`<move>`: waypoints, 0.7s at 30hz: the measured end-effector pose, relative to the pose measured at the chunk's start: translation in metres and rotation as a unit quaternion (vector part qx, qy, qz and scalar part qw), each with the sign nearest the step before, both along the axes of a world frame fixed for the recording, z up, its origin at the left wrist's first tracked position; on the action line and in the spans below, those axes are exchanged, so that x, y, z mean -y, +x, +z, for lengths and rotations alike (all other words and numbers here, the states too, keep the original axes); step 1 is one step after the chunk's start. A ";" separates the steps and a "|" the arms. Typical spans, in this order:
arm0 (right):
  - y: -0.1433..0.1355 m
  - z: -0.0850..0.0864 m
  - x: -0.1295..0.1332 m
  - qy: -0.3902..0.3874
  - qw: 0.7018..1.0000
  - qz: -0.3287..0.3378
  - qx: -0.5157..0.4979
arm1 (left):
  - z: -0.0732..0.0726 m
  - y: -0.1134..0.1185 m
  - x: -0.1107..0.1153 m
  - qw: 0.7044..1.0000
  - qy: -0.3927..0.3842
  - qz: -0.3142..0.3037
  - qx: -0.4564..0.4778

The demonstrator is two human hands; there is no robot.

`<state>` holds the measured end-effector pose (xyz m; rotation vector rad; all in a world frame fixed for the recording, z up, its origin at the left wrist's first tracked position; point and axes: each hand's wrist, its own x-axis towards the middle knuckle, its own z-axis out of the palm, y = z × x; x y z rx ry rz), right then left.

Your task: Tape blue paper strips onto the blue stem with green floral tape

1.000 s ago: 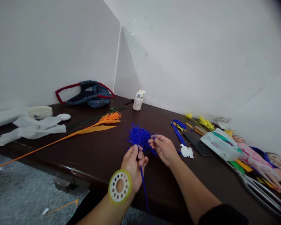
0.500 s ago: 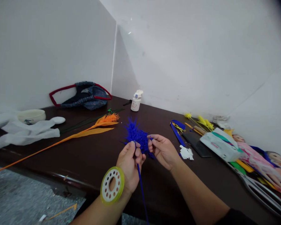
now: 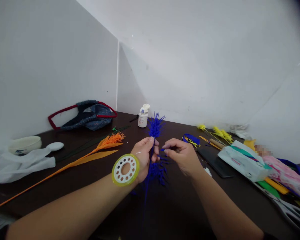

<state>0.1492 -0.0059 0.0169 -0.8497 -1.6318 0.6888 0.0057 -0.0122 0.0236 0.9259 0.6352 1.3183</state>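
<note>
Worktop [image 3: 132, 135], dark, bears an orange flower [image 3: 111, 139] left of a blue tufted stalk [image 3: 155, 127] held upright. The left hand [image 3: 144, 155] is clamped on that stalk; the right hand [image 3: 183, 155], just beside, pinches a small blue piece [image 3: 162, 149] between thumb and forefinger.

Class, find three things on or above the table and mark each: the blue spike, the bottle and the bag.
Blue spike [image 3: 155, 127]: head view, on its feathery upper part.
Bottle [image 3: 142, 121]: head view, on its white body.
Bag [image 3: 97, 118]: head view, on its denim cloth.
</note>
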 end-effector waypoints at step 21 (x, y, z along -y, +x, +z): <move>-0.003 -0.010 0.002 -0.042 0.991 0.002 -0.128 | -0.031 0.003 0.001 0.994 -0.059 -0.090 0.018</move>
